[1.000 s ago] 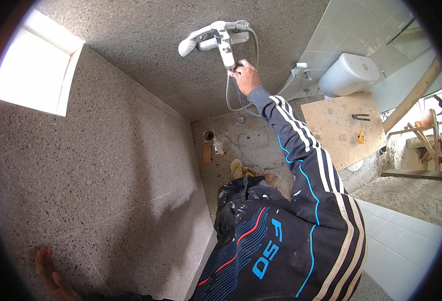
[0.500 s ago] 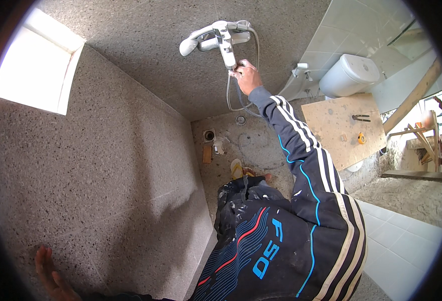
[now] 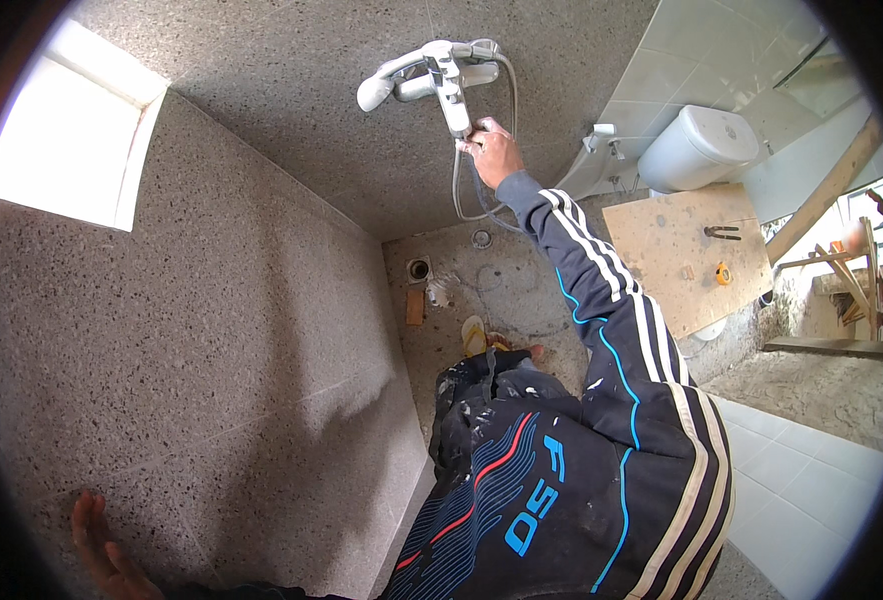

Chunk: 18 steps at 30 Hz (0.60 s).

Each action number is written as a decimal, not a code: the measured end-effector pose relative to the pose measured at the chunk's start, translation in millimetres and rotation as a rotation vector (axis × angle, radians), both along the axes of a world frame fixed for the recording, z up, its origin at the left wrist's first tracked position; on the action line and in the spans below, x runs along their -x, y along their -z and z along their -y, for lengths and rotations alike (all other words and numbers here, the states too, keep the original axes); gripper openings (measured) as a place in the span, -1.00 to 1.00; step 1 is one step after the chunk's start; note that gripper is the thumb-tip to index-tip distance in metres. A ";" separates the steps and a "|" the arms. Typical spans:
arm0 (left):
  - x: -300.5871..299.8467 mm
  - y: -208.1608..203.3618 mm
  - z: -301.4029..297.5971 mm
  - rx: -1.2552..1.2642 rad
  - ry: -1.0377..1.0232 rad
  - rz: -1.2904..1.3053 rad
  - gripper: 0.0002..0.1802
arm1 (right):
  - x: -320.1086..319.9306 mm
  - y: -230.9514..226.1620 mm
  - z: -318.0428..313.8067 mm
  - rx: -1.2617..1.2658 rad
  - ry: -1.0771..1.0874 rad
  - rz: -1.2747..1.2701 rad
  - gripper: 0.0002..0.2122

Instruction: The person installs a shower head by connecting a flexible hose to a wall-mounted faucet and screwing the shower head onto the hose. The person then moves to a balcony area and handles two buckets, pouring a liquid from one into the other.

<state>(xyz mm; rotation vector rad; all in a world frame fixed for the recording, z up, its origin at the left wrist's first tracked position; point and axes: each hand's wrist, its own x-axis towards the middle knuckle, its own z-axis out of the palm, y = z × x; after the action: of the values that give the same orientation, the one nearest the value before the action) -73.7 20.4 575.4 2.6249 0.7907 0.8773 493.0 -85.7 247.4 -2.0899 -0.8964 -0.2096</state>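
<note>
A chrome shower mixer tap (image 3: pixel 451 103) is fixed to the grey speckled wall at the top middle. Its hand shower (image 3: pixel 374 93) rests on top, pointing left, and a flexible hose (image 3: pixel 514 95) loops down on the right. My right hand (image 3: pixel 496 158) is closed at the tap's lower front end, fingers curled and whitish at the tips; the exact part between them is hidden. At the lower left, my left hand (image 3: pixel 104 550) lies by the left wall with its fingers stretched out, holding nothing.
A plywood board (image 3: pixel 651 235) bearing pliers (image 3: pixel 721 233) and a yellow tape measure (image 3: pixel 722 273) lies beside the white toilet cistern (image 3: pixel 701 150). On the floor are a drain opening (image 3: pixel 418 270) and a brown block (image 3: pixel 415 307). A wooden pole (image 3: pixel 826 190) leans at right.
</note>
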 end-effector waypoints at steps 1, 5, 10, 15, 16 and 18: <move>-2.2 0.1 1.2 -0.012 -0.010 -0.006 -0.59 | -0.9 1.6 0.3 -0.002 0.003 0.001 -0.81; -9.3 -0.5 5.8 -0.037 -0.033 -0.021 -0.57 | 0.1 0.1 1.3 -0.003 0.010 0.010 -0.81; -11.5 0.0 7.9 -0.028 -0.071 -0.012 -0.53 | -1.4 2.3 1.2 -0.009 0.007 0.009 -0.81; -10.2 -0.7 6.4 -0.039 -0.066 -0.018 -0.52 | 0.9 0.1 1.4 -0.017 0.004 0.000 -0.81; -9.2 -2.2 5.6 -0.040 -0.068 -0.033 -0.52 | 1.3 0.2 0.7 -0.019 0.003 0.002 -0.81; -8.1 -2.9 4.5 -0.039 -0.069 -0.038 -0.51 | 0.3 1.8 0.9 -0.024 -0.003 -0.002 -0.81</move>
<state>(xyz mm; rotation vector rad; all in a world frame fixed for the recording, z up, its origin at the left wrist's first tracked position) -65.6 16.0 578.3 2.6698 0.8879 0.8713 492.7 -86.6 245.6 -2.0656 -0.8915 -0.2155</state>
